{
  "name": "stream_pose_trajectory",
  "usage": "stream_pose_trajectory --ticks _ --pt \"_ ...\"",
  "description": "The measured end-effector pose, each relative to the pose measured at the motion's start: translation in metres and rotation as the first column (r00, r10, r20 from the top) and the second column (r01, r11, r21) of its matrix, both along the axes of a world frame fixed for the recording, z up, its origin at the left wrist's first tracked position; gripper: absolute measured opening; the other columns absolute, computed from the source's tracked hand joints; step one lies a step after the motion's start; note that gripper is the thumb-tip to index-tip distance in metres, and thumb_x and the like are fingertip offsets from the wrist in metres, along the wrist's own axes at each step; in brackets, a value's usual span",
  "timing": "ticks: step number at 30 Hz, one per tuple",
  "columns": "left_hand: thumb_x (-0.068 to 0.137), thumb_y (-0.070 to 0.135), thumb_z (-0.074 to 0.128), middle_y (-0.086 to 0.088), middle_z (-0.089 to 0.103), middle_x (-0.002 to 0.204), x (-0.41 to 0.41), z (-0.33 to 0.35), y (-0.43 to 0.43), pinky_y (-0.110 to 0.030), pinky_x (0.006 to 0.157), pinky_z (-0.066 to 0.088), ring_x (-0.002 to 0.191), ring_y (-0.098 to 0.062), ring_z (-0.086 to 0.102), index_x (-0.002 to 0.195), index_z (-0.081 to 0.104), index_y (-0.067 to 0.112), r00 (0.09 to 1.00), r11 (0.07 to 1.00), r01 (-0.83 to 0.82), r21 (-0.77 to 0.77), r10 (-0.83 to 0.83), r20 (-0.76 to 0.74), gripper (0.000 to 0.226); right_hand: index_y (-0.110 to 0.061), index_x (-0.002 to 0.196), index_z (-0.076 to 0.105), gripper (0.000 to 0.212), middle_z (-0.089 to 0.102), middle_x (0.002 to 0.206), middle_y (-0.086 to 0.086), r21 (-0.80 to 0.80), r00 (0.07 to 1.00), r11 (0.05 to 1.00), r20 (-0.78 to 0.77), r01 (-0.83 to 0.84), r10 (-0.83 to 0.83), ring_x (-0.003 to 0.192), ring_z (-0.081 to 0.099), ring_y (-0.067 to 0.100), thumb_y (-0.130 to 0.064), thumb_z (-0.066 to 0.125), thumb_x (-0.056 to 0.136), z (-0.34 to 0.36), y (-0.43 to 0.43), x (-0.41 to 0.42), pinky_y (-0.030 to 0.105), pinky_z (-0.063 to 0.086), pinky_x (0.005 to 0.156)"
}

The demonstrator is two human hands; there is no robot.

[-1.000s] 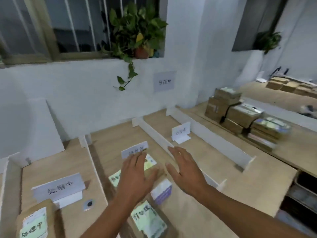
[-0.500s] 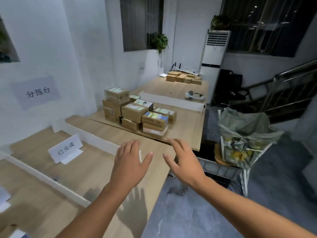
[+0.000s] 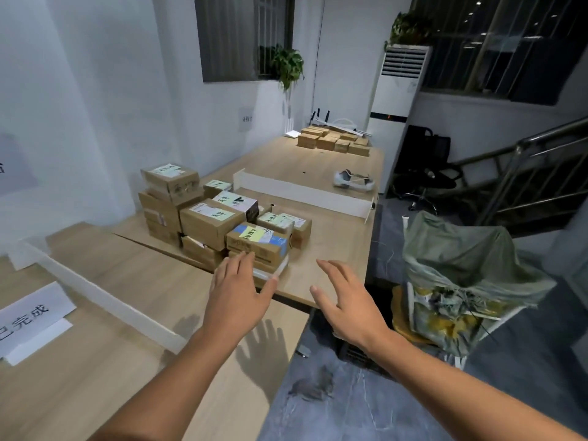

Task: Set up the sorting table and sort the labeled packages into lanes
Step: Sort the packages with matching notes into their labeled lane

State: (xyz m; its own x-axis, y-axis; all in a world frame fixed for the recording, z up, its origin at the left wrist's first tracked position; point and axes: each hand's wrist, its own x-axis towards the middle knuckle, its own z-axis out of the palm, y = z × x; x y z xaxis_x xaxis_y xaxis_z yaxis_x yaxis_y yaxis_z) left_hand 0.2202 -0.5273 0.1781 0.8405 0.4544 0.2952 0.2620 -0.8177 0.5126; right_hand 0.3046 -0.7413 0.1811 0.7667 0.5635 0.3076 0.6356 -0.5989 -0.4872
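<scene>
A pile of labeled cardboard packages [image 3: 206, 218] stands on the wooden table [image 3: 334, 237] ahead of me. Nearest is a box with a yellow and blue label [image 3: 257, 241]. My left hand [image 3: 237, 294] hovers open just in front of that box, fingers spread, holding nothing. My right hand [image 3: 345, 300] is open too, over the table's front edge to the right of the pile. At lower left a white divider [image 3: 105, 300] borders a lane with a white paper sign [image 3: 30, 316].
A second white divider [image 3: 302, 194] stands across the table behind the pile. More boxes [image 3: 334, 141] sit at the far end. A frame holding a green sack [image 3: 461, 281] stands on the floor at right. A white air conditioner [image 3: 397, 100] and black chair [image 3: 426, 167] are beyond.
The view has swung right, from the lanes holding sorted packages to the pile of boxes, and has moved closer. Both hands stay open and now reach near the pile.
</scene>
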Motion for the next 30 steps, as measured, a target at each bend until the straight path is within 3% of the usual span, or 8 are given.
stream_pose_trajectory --ticks 10,13,16,18,22,27,30 --pt "0.097 0.058 0.050 -0.006 0.040 0.155 0.165 -0.022 0.034 -0.046 0.120 0.028 0.146 -0.027 0.028 0.151 0.037 0.016 0.990 0.995 -0.092 -0.038 0.088 -0.109 0.070 -0.025 0.153 0.040 0.058 0.042 0.148 -0.006 -0.003 0.988 0.989 -0.055 -0.145 0.145 0.137 0.040 0.012 -0.050 0.047 0.102 -0.014 0.050 0.185 0.030 0.034 0.114" --pt "0.098 0.058 0.047 -0.009 0.038 0.157 0.207 -0.038 0.047 -0.045 0.121 0.027 0.148 -0.029 0.027 0.153 0.037 0.012 0.974 0.981 -0.185 -0.054 0.176 -0.140 0.073 -0.025 0.152 0.041 0.057 0.043 0.147 -0.007 0.006 0.965 0.969 -0.098 -0.245 0.245 0.137 0.041 0.012 -0.050 0.048 0.101 -0.032 0.072 0.249 0.032 0.035 0.114" --pt "0.097 0.050 0.054 -0.012 0.046 0.150 0.246 -0.053 0.056 -0.040 0.118 0.029 0.139 -0.028 0.037 0.147 0.045 0.006 0.946 0.954 -0.298 -0.037 0.290 -0.145 0.067 -0.025 0.152 0.041 0.056 0.044 0.148 -0.006 0.005 0.923 0.931 -0.131 -0.365 0.362 0.138 0.040 0.009 -0.045 0.051 0.101 -0.051 0.101 0.316 0.022 0.031 0.111" --pt "0.097 0.046 0.057 -0.007 0.049 0.146 0.266 -0.062 0.061 -0.036 0.114 0.033 0.133 -0.025 0.041 0.142 0.048 0.012 0.911 0.917 -0.393 -0.068 0.378 -0.166 0.058 -0.025 0.152 0.042 0.054 0.044 0.150 -0.005 0.023 0.882 0.900 -0.186 -0.436 0.432 0.139 0.038 0.007 -0.044 0.052 0.102 -0.061 0.122 0.354 0.019 0.029 0.110" --pt "0.097 0.045 0.058 -0.004 0.054 0.141 0.302 -0.077 0.065 -0.036 0.110 0.038 0.131 -0.023 0.045 0.140 0.052 0.016 0.835 0.815 -0.547 -0.191 0.517 -0.188 0.053 -0.026 0.152 0.040 0.055 0.046 0.147 -0.003 -0.013 0.766 0.800 -0.299 -0.600 0.569 0.134 0.041 0.009 -0.046 0.051 0.102 -0.081 0.163 0.410 0.032 0.037 0.110" --pt "0.097 0.038 0.058 0.002 0.060 0.134 0.332 -0.102 0.079 -0.041 0.105 0.045 0.123 -0.021 0.052 0.136 0.057 0.025 0.775 0.711 -0.631 -0.312 0.593 -0.217 0.042 -0.029 0.153 0.036 0.062 0.042 0.147 0.000 -0.109 0.679 0.710 -0.422 -0.696 0.601 0.132 0.048 0.020 -0.049 0.048 0.095 -0.103 0.221 0.438 0.045 0.042 0.108" --pt "0.094 0.040 0.059 0.002 0.059 0.137 0.349 -0.128 0.097 -0.042 0.105 0.048 0.126 -0.020 0.053 0.139 0.055 0.025 0.727 0.609 -0.676 -0.415 0.642 -0.242 0.047 -0.027 0.156 0.030 0.064 0.036 0.151 -0.001 -0.131 0.639 0.664 -0.457 -0.736 0.618 0.135 0.046 0.018 -0.046 0.050 0.098 -0.126 0.255 0.450 0.042 0.043 0.110"
